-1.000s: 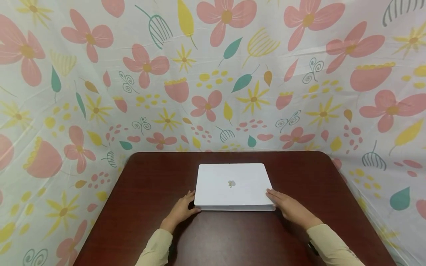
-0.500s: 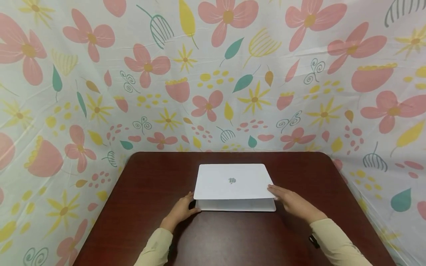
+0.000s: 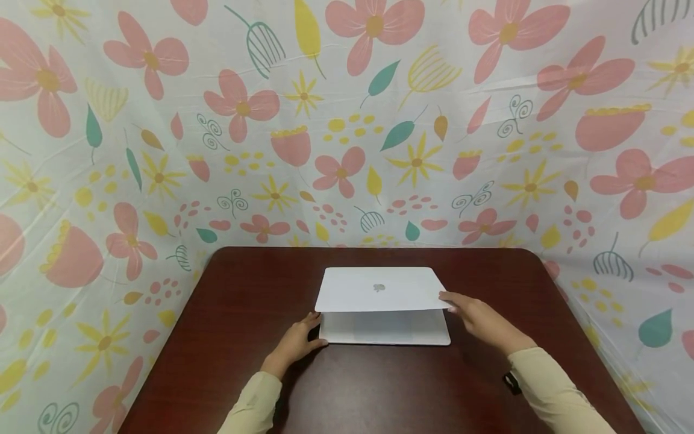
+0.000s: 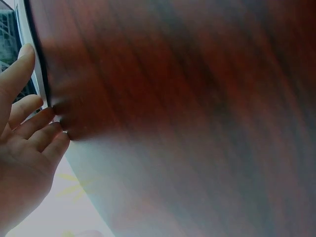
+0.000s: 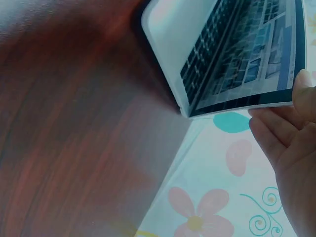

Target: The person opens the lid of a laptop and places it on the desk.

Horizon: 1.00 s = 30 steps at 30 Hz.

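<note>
A silver laptop (image 3: 390, 328) sits on the table, its lid (image 3: 374, 301) tilted partly up from the base. At the lid's right front corner, my right hand (image 3: 485, 319) pinches the edge, the thumb on the screen side and the fingers behind. My left hand (image 3: 293, 345) holds the base at its left front corner, the thumb (image 4: 24, 57) by the front edge and the fingers along the side. In the right wrist view the dark keyboard (image 5: 202, 54) and the glossy screen (image 5: 264, 59) show between lid and base.
The dark reddish-brown wooden table (image 3: 368, 386) has rounded far corners. A white cloth (image 3: 347, 120) with pink, yellow and teal flower prints hangs behind it and at both sides. A black band (image 3: 511, 383) shows under the right sleeve.
The lid has swung up from nearly closed to partly raised, uncovering more of the base. My right hand has risen with the lid's corner. The left hand stays at the base.
</note>
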Each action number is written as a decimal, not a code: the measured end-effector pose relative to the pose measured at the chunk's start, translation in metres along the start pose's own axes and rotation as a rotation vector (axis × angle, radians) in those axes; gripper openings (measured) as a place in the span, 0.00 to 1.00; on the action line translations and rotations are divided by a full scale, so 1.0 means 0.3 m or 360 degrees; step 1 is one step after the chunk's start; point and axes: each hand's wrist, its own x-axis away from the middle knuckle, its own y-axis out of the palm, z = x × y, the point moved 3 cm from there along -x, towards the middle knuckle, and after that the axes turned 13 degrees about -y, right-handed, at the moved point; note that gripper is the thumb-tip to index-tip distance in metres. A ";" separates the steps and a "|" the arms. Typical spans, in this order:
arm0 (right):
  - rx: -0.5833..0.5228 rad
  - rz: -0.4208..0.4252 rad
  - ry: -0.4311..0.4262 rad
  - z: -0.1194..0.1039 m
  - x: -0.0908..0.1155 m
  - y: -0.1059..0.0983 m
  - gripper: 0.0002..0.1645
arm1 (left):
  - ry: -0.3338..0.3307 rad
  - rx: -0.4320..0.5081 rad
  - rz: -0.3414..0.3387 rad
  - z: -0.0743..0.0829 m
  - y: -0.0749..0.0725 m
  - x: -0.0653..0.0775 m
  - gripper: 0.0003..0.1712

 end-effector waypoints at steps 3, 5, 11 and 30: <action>-0.0050 -0.0010 0.0045 0.009 -0.017 -0.012 0.19 | -0.0004 -0.0003 -0.0009 0.002 -0.002 -0.001 0.39; -0.0079 -0.0026 0.0080 0.016 -0.028 -0.021 0.18 | -0.0010 -0.0010 -0.0009 0.002 -0.002 -0.002 0.39; -0.0128 -0.0056 0.0229 0.048 -0.068 -0.054 0.15 | -0.0031 -0.0028 -0.0009 -0.001 0.001 -0.008 0.39; -0.0124 0.0052 0.0300 0.132 -0.183 -0.124 0.15 | -0.0050 -0.0018 -0.0037 -0.004 -0.001 -0.007 0.39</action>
